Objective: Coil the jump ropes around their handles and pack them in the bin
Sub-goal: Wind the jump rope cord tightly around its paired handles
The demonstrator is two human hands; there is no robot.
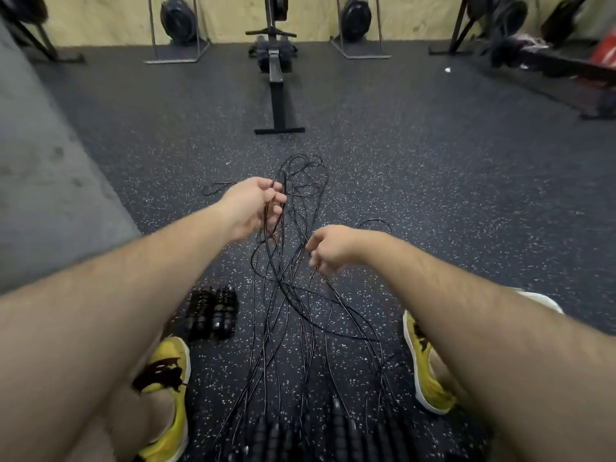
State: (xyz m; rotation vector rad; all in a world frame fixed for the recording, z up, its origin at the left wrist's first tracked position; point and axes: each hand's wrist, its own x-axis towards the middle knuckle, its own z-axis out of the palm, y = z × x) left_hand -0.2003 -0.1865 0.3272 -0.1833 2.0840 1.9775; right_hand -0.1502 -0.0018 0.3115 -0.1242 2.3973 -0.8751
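Black thin cord throughout: the jump ropes [293, 278] lay as one loose tangle on the speckled rubber floor [450, 195], running from between the person's feet out toward the rowing machine [278, 78]. I logged many glossy strands crossing one another, with loops fanned out at the far end. Their handles [336, 428], black and ribbed, sat in a row at the bottom edge of the head view, nearest the body, with the cords leading away from them.

Writing: the only candidate I noted was a white marking on a red object [608, 50] at the far right, too blurred to read. The yellow shoes [168, 375] carried a dark splash-shaped pattern, with no lettering I could make out.

Left hand [255, 205]: raised above the far half of the tangle, fingers curled round a bunch of strands that hung from it down to the floor. I recorded the grip as clenched on the cords.

Right hand [331, 248]: lower and nearer, over the right side of the tangle, fingers bent downward and motion-blurred. Strands passed just beneath the fingertips. I could not tell whether it pinched one or held nothing.

Coiled bundles [213, 313], at least two, with cord wound tightly round paired handles, lay side by side on the floor just left of the tangle. They sat beside the shoe on that side, apart from the loose strands.
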